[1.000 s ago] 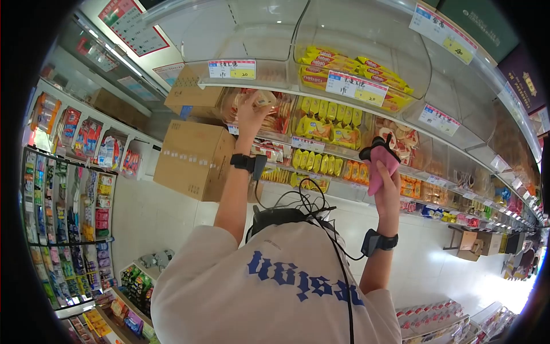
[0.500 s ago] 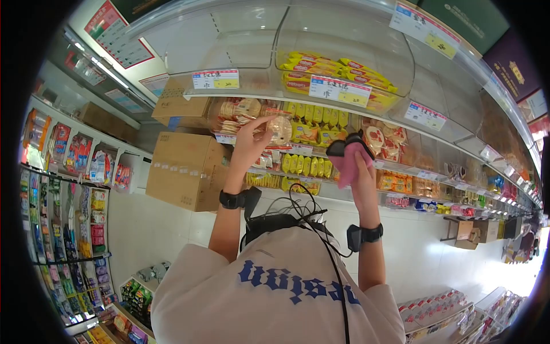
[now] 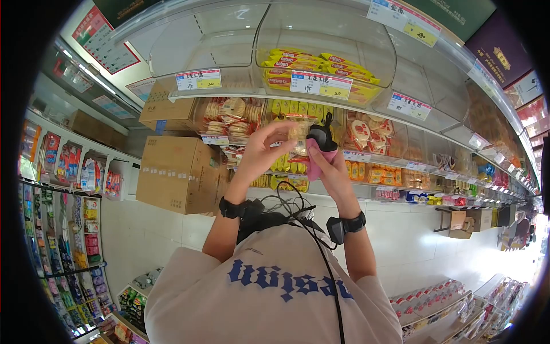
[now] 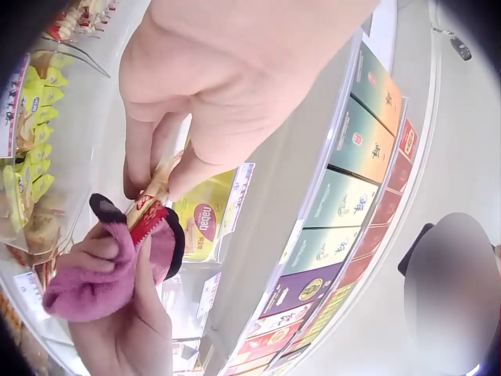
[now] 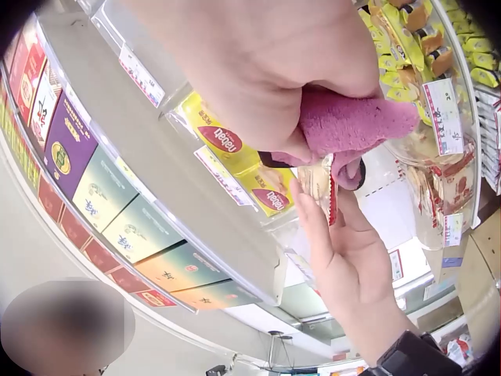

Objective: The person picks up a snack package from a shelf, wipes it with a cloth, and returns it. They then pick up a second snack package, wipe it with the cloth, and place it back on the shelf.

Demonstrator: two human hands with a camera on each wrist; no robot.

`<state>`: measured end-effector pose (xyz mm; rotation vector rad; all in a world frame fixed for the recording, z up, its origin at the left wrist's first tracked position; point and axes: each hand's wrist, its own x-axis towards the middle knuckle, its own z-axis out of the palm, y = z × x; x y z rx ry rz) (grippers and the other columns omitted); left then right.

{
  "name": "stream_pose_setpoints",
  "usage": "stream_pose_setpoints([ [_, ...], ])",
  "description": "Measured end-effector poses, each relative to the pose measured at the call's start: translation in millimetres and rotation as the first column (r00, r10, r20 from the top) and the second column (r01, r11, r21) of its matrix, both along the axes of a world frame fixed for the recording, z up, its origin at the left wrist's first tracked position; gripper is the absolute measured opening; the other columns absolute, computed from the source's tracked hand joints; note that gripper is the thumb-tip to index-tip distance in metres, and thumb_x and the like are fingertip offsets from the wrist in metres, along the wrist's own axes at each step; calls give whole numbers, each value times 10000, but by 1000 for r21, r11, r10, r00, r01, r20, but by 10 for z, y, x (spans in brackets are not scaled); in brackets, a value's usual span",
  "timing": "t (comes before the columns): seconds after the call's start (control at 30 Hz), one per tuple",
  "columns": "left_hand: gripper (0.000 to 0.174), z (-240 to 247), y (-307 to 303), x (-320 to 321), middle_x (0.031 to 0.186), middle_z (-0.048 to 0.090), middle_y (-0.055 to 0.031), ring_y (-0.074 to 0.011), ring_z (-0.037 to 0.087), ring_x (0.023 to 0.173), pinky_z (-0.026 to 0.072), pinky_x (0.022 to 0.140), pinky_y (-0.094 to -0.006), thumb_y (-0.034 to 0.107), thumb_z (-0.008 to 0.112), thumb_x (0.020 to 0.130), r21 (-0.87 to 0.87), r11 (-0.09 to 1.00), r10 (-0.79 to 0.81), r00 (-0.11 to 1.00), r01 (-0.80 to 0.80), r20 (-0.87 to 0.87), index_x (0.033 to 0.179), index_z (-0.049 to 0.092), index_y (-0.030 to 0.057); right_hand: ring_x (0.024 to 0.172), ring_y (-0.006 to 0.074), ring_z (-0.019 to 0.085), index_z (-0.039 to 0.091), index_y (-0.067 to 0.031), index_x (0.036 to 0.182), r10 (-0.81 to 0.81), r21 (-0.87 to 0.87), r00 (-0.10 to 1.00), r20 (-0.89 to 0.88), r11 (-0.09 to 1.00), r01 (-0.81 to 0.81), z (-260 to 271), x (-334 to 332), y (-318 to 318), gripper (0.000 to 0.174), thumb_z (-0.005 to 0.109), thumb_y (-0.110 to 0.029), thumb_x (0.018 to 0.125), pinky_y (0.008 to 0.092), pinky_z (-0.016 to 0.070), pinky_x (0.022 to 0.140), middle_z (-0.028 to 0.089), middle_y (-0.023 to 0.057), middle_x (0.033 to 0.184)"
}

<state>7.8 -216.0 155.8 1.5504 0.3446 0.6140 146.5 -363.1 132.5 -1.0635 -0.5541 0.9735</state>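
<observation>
In the head view my left hand (image 3: pixel 260 152) pinches a clear-wrapped biscuit packet (image 3: pixel 300 136) in front of the shelf bins. My right hand (image 3: pixel 335 175) grips a pink fuzzy cloth (image 3: pixel 318 162) with black trim, right beside the packet. Seen from the left wrist, the packet (image 4: pixel 147 215) has a red printed end, and the pink cloth (image 4: pixel 98 286) wraps close around that end. The right wrist view shows the cloth (image 5: pixel 352 125) bunched under my right fingers, overlapping the packet (image 5: pixel 318 180).
A bin of round biscuits (image 3: pixel 232 112) is behind my left hand, with another biscuit bin (image 3: pixel 369 135) to the right. Yellow nabati packs (image 3: pixel 289 66) fill an upper bin. Cardboard boxes (image 3: pixel 175 175) stand at the left. A cable (image 3: pixel 326 269) runs down the person's shirt.
My left hand has lifted a biscuit packet out of the left bin and carried it right. My right hand has moved left with the pink cloth, and the two now meet.
</observation>
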Motion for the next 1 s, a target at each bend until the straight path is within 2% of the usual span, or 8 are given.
stream_pose_setpoints([
  [0.17, 468, 88, -153, 18, 1176, 643, -91, -122, 618, 1045, 516, 879, -266, 17, 671, 928, -193, 978, 95, 994, -84, 46, 1371, 521, 23, 593, 59, 573, 632, -2, 1185, 71, -160, 976, 204, 986, -38, 158, 5, -119, 283, 592, -234, 1028, 233, 519, 631, 626, -17, 783],
  [0.27, 445, 62, -201, 61, 1160, 642, -88, -117, 613, 1041, 510, 868, -257, 15, 655, 937, -242, 955, 185, 982, -172, 32, 1358, 512, 18, 531, 57, 536, 638, -5, 1166, 19, -33, 986, 164, 999, -14, -21, 31, -86, 280, 564, -244, 1040, 246, 511, 610, 606, -22, 705],
  [0.43, 396, 60, -186, 64, 1147, 680, -106, -136, 636, 1067, 529, 853, -268, 48, 645, 960, -103, 995, 12, 999, -17, -50, 1329, 512, -3, 900, 95, 626, 624, -58, 1195, -190, 46, 961, -201, 978, 203, -16, 200, -69, 256, 583, -252, 1033, 271, 521, 656, 654, -6, 1025],
  [0.57, 396, 43, -302, 130, 1218, 636, -108, -191, 622, 1128, 518, 878, -308, 49, 665, 939, -78, 997, -22, 998, 18, -56, 1313, 541, 12, 834, 69, 614, 640, -52, 1176, -253, 15, 966, -57, 967, 254, -152, 206, -81, 235, 637, -208, 1001, 245, 484, 620, 664, -7, 986],
  [0.67, 413, -20, -337, 173, 1270, 591, -149, -305, 583, 1181, 484, 954, -374, 39, 682, 903, 561, 804, 276, 959, -196, -60, 1297, 559, 31, 722, 30, 571, 671, -36, 1120, -298, 27, 954, -36, 954, 299, -4, 169, -87, 194, 655, -175, 986, 202, 402, 560, 668, -16, 896],
  [0.73, 427, -18, -416, 229, 1255, 590, -165, -308, 602, 1142, 488, 943, -363, 7, 701, 867, 614, 758, 291, 957, -220, -17, 1274, 571, 12, 662, 11, 539, 686, -35, 1077, -331, 46, 944, -7, 943, 331, 47, 132, -75, 157, 652, -159, 985, 190, 352, 513, 657, -31, 844],
  [0.87, 455, 38, -465, 318, 1312, 569, -187, -290, 611, 1147, 484, 961, -358, 60, 669, 919, 697, 664, 323, 945, -269, 57, 1350, 535, 1, 692, 31, 542, 663, -51, 1128, -357, 59, 926, 119, 934, 353, -11, 84, -57, 190, 650, -185, 992, 208, 430, 582, 640, -39, 854],
  [1.0, 475, -79, -478, 333, 1355, 547, -215, -310, 555, 1235, 451, 1021, -378, 217, 579, 1006, 234, 960, 165, 986, -155, -26, 1419, 488, 3, 666, 9, 468, 646, -27, 1092, -353, 17, 897, 264, 932, 362, 161, -76, -92, 189, 624, -195, 1010, 197, 370, 560, 591, -56, 797],
])
